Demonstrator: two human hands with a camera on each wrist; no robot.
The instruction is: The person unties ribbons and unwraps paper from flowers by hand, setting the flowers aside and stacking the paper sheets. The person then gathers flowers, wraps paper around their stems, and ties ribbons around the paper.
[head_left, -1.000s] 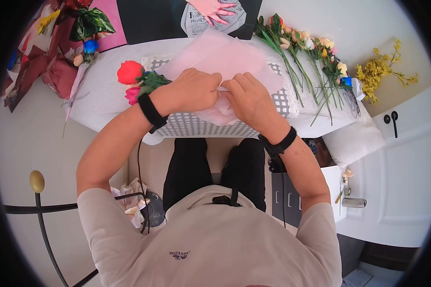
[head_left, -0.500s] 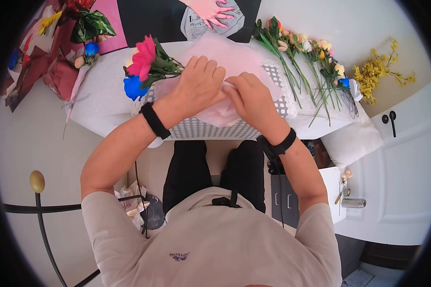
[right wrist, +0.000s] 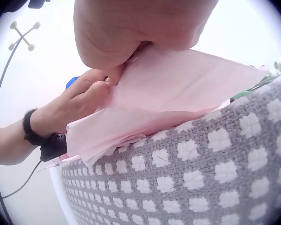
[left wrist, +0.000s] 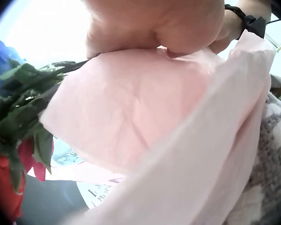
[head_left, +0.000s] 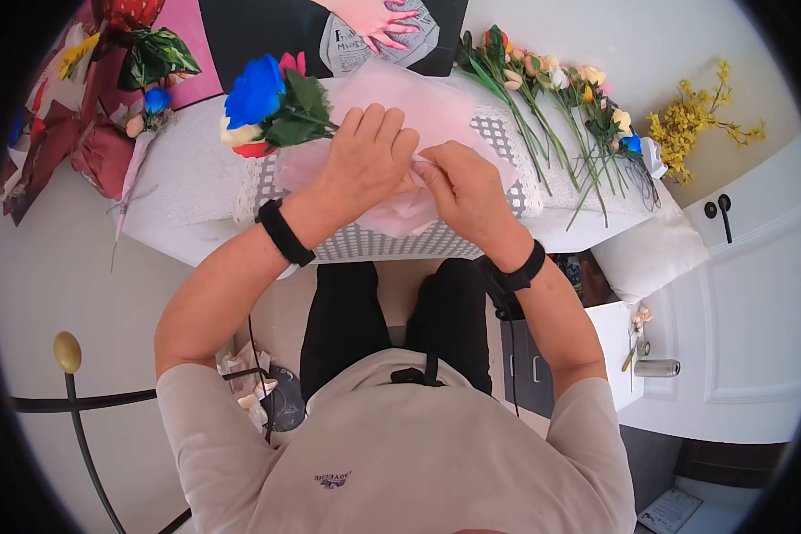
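Note:
A small bouquet with a blue flower (head_left: pixel 255 92) on top, plus cream, red and pink ones, points left in the head view. My left hand (head_left: pixel 370 162) curls round its stems. Pink wrapping paper (head_left: pixel 418 98) lies beneath and between both hands, its edge gathered near the stems. Just right of the left hand, my right hand (head_left: pixel 468 190) pinches the paper between thumb and fingers. In the left wrist view the pink paper (left wrist: pixel 131 98) spreads below the palm, with leaves (left wrist: pixel 25 89) at its left. The stem ends are hidden by hands and paper.
Loose flowers with long stems (head_left: pixel 556 133) lie at the table's right, near yellow blossoms (head_left: pixel 685 133). Wrapped bouquets (head_left: pixel 98 151) stand at the left. A grey-and-white checked cloth (head_left: pixel 392 242) covers the front edge. A white pillow (head_left: pixel 650 249) is at lower right.
The bouquet has swung upward and turned about its stems, so the blue flower now faces up. The left hand has rotated with it; the right hand keeps its pinch on the paper.

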